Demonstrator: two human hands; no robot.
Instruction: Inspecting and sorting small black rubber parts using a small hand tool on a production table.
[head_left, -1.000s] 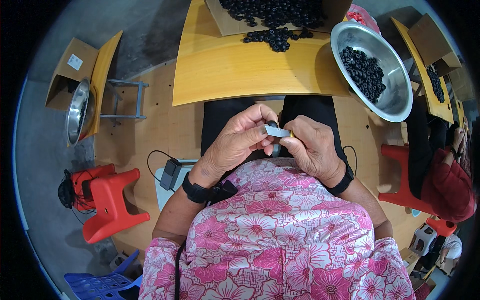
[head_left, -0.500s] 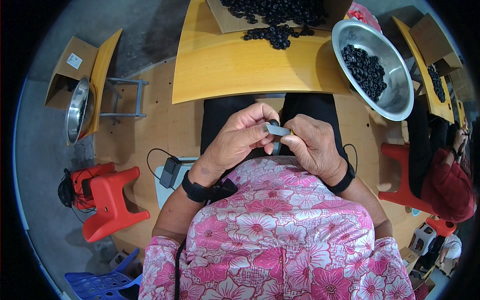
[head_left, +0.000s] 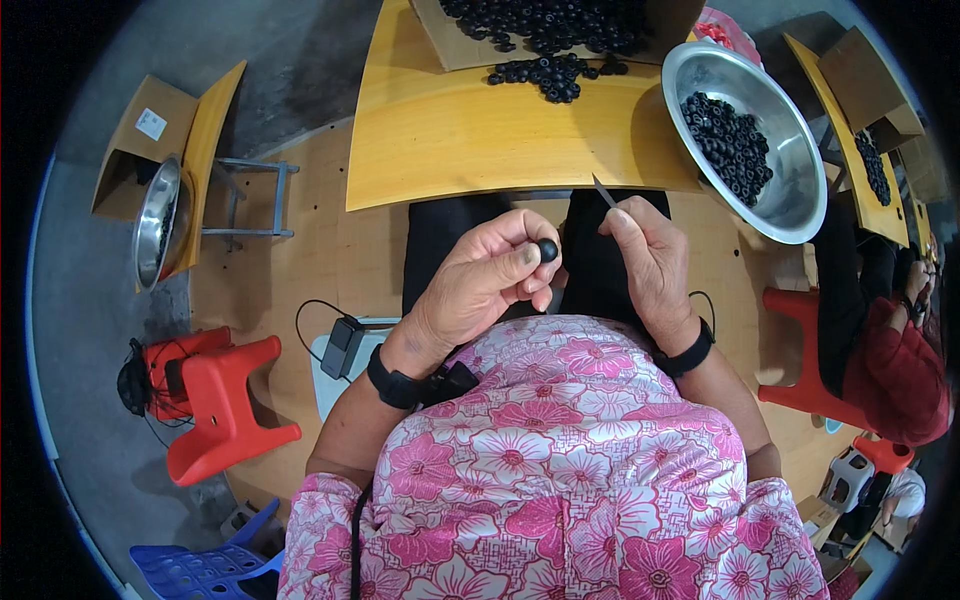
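Observation:
Between the thumb and fingers of my left hand is a small round black part, its smooth side facing up. My right hand is closed around a knife, whose thin grey blade points up and away toward the table edge; the handle is hidden in my fist. The hands are apart, above my lap. Loose black ring-shaped parts lie on the yellow table in front of me. More of them fill the bottom of a metal bowl at the table's right.
An open cardboard box of black parts stands at the table's far side. Left are another table with a metal bowl, a red stool and a blue chair. At right a person in red sits beside another table.
My right hand has drawn away to the right from my left, and its blade has swung from lying across the black part to pointing up. The left hand keeps its hold.

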